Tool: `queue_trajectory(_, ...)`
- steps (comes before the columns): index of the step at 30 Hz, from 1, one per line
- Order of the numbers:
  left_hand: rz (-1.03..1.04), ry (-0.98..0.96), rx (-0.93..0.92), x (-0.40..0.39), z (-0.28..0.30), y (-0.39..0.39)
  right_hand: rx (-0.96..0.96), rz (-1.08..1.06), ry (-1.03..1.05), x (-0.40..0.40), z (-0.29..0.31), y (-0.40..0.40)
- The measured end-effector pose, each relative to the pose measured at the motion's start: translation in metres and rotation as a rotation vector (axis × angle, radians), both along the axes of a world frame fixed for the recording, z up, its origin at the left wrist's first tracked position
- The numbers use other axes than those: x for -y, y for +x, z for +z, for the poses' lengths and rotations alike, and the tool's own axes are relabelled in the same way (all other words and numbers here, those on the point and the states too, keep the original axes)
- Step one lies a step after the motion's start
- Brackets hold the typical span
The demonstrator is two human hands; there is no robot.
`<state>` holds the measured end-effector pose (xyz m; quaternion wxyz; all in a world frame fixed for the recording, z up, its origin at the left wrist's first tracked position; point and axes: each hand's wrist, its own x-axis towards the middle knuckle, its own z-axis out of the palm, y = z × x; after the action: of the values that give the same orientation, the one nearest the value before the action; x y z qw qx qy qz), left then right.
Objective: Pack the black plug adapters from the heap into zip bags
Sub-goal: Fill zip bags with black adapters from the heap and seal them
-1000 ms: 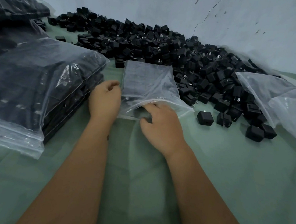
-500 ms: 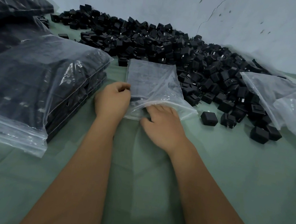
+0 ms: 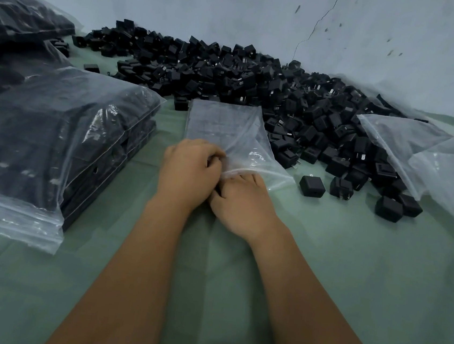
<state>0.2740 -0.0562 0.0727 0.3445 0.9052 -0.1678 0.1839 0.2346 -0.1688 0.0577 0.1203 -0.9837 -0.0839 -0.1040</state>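
A clear zip bag [image 3: 225, 128] filled with black plug adapters lies flat on the green table, its mouth toward me. My left hand [image 3: 189, 172] has its fingers curled on the near left part of the bag's mouth. My right hand [image 3: 241, 201] lies beside it, fingertips tucked under the bag's near edge, touching the left hand. Behind and to the right spreads the big heap of black plug adapters [image 3: 257, 82].
A large clear bag [image 3: 55, 137] stuffed with filled packs sits at the left, more dark bags [image 3: 20, 18] behind it. Empty clear bags [image 3: 431, 165] lie at the right. Loose adapters [image 3: 312, 186] lie near the right hand. A grey wall [image 3: 237, 10] closes the back.
My left hand has slid right along the bag's mouth until it touches my right hand. The right hand has drawn slightly toward me; the bag's opening looks flatter.
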Motion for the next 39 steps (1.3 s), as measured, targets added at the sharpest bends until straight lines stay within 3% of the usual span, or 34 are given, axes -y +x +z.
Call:
queue_trajectory(5,0.01,-0.031,-0.05,-0.001,0.0,0.0,0.3,-0.019,0.19,0.001,0.012,-0.007)
queue_trajectory(9,0.008,-0.053,-0.078,-0.001,0.001,-0.001,0.613,-0.211,0.365,0.01,0.021,-0.013)
queue_trajectory(13,0.01,-0.053,-0.07,-0.001,0.002,-0.002,0.714,-0.482,0.529,0.043,0.024,-0.013)
queue_trajectory(17,0.014,0.033,-0.025,0.003,0.002,-0.005,0.538,-0.713,0.442,0.071,0.016,-0.011)
queue_trajectory(22,-0.062,0.068,0.051,0.016,0.002,-0.015,0.245,-0.709,0.454,0.079,0.006,-0.003)
queue_trajectory(26,-0.21,0.179,-0.025,0.02,-0.001,-0.016,0.245,-0.684,0.45,0.082,0.002,-0.002)
queue_trajectory(31,-0.227,0.365,-0.046,0.018,-0.005,-0.012,0.169,-0.674,0.522,0.082,0.005,-0.001)
queue_trajectory(39,-0.277,0.192,-0.05,0.011,0.001,-0.015,0.126,-0.649,0.458,0.084,0.005,-0.002)
